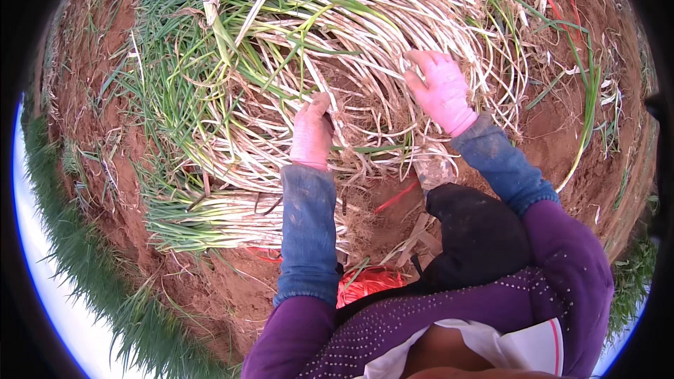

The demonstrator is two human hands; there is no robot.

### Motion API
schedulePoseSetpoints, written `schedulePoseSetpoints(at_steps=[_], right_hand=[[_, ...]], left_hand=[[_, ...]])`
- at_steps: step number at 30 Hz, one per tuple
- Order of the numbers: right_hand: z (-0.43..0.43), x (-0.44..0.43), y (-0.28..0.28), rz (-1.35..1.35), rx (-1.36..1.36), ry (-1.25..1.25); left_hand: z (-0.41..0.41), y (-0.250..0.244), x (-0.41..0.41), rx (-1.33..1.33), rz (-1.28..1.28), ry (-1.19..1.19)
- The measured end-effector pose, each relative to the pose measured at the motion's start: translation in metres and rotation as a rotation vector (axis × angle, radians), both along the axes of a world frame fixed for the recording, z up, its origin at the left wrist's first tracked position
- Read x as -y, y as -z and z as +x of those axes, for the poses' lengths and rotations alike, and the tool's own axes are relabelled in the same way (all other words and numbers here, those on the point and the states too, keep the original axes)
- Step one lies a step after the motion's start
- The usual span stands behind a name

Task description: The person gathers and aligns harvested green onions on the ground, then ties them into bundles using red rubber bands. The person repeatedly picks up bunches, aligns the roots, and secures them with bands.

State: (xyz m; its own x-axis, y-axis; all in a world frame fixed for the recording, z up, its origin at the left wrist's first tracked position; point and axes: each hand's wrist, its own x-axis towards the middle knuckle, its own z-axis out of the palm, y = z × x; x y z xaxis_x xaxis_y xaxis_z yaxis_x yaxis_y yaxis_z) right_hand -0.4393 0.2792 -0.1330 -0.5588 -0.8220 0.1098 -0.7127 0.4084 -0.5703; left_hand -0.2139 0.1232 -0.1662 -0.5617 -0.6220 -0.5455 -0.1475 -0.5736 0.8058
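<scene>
A big heap of green onions (pixel 363 26) spreads before me, leaves to the left and pale stalks with roots to the right. My left hand (pixel 312 131), in a dirty pink glove, is closed at the heap's near middle on a green onion stalk (pixel 317 75). Its fingertips are partly hidden. Over the right part of the heap is my right hand (pixel 441 92), also in a pink glove. Its thumb and forefinger are apart, and a pale stalk runs up to the gap between them.
Beside my left forearm lies a neater bundle of green onions (pixel 221 221), with a dark tie near it. Red plastic twine (pixel 368 284) sits by my lap. A loose green onion (pixel 590 105) lies on brown soil (pixel 553 121) at right. Tall grass (pixel 152 321) borders the left.
</scene>
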Motion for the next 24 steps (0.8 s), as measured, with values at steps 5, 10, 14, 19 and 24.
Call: schedulePoseSetpoints(at_steps=[5,10,14,19,24], right_hand=[[0.034,0.050,0.022,0.346,0.970,-0.374],[0.052,0.065,0.023,0.418,1.278,-0.441],[0.051,0.054,0.022,0.293,1.487,-0.474],[0.051,0.047,0.025,0.338,1.576,-0.369],[0.054,0.023,0.029,0.329,1.450,-0.349]], left_hand=[[-0.018,-0.032,-0.052,-0.113,0.337,-0.166],[-0.005,-0.041,-0.062,0.095,0.344,0.080],[-0.003,-0.037,-0.067,0.179,0.329,0.262],[-0.014,-0.032,-0.076,0.090,0.514,0.244],[-0.012,-0.042,-0.100,0.098,0.482,0.258]])
